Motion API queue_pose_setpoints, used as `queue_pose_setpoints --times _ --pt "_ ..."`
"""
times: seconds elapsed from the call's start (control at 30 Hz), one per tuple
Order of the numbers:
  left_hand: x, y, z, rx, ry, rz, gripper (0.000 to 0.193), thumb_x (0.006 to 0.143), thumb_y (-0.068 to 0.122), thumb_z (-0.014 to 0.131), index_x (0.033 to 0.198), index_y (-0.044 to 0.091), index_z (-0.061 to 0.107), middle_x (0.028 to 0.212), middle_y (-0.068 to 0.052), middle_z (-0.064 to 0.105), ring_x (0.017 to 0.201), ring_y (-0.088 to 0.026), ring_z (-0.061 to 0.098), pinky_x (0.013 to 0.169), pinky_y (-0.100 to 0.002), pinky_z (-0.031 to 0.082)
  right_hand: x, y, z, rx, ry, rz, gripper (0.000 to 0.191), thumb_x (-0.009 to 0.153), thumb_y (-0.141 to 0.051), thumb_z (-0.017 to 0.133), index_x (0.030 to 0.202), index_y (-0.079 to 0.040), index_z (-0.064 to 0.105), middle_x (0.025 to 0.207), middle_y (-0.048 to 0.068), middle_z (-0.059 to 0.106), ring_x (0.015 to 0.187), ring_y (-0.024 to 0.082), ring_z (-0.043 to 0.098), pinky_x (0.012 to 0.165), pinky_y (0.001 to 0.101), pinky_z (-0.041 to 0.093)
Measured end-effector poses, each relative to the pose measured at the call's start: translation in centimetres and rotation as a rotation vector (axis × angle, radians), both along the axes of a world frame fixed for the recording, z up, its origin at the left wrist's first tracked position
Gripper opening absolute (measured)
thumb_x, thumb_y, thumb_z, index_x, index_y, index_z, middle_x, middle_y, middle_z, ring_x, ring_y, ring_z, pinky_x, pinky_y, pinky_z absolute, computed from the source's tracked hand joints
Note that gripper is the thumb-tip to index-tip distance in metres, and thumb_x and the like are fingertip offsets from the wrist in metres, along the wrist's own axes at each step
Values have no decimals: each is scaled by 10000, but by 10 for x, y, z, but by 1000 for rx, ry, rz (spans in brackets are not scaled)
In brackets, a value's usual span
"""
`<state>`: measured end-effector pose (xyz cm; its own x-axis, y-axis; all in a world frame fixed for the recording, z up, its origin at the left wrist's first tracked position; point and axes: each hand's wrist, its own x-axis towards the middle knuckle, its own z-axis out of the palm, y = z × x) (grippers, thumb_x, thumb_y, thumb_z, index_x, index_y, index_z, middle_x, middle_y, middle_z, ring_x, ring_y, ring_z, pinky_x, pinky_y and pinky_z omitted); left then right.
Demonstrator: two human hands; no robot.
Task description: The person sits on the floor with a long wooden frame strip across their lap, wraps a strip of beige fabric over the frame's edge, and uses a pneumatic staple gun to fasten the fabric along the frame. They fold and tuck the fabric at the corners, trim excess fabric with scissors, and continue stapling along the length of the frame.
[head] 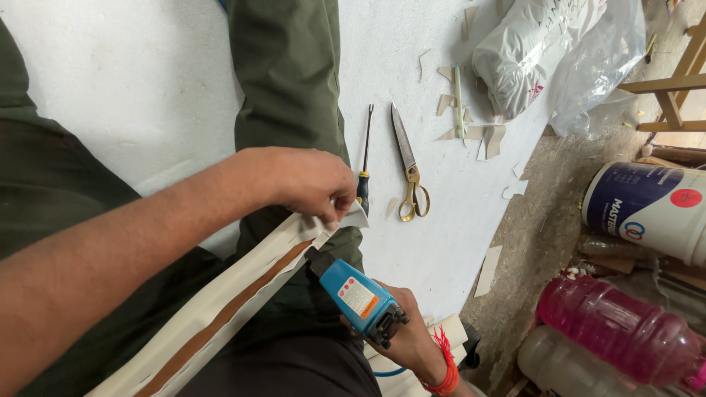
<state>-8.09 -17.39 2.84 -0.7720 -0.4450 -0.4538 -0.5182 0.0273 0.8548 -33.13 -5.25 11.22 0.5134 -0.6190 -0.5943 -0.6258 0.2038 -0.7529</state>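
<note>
head view: left hand (312, 180) fingers pinch soft cream strip (243, 283) end; right hand (412, 342) wraps blue stapler (360, 300), nose just below pinch. strip looks light, floppy; hold near end.

1. This is looking like a small upholstery or craft workshop, with the work going on at floor level on a white sheet (147, 88).
2. Brass-handled scissors (408, 165) and a screwdriver (365, 158) are lying on the sheet at centre, among offcuts (489, 140).
3. A blue staple gun (358, 298) is being held at lower centre.
4. A paint bucket (651, 209) and wooden framing (673, 88) are standing along the dusty right edge.
</note>
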Motion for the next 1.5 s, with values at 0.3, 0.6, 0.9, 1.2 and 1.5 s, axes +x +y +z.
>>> queue_pose_setpoints --times 0.3,0.6,0.9,1.2,1.5 --pt "-18 7 -22 -161 18 -41 168 659 185 882 763 142 757 779 17 765 812 -193 740 702 -383 555 -3 -3 -3 27 29 -1 215 792 -49 776 949 39 658 745 102 690 632 162 599 643 315 553" --pt "-22 17 -30 -218 -5 94 232 580 248 933 692 152 754 734 -26 737 759 -222 723 669 -390 549 -13 -9 4 -40 13 16 208 784 -56 761 972 16 707 836 100 756 712 161 734 686 303 595" --pt "-25 16 -29 -224 -23 120 163 596 179 903 702 177 779 766 -8 748 788 -207 729 697 -373 563 3 -15 -1 -90 218 58 145 814 -133 831 873 -20 763 721 55 761 623 119 712 629 291 566" --pt "-22 13 -26 -239 -18 112 165 585 143 887 710 178 785 762 -9 745 788 -210 730 691 -368 563 -1 -16 -6 -42 30 42 193 811 -73 804 968 8 726 826 64 756 720 129 729 674 284 581" --pt "-7 15 -19 -163 35 161 225 607 286 895 759 161 785 795 -19 750 822 -219 725 696 -399 534 -94 29 -16 41 381 -301 323 739 -23 837 1040 34 737 834 143 792 736 197 750 648 323 609"
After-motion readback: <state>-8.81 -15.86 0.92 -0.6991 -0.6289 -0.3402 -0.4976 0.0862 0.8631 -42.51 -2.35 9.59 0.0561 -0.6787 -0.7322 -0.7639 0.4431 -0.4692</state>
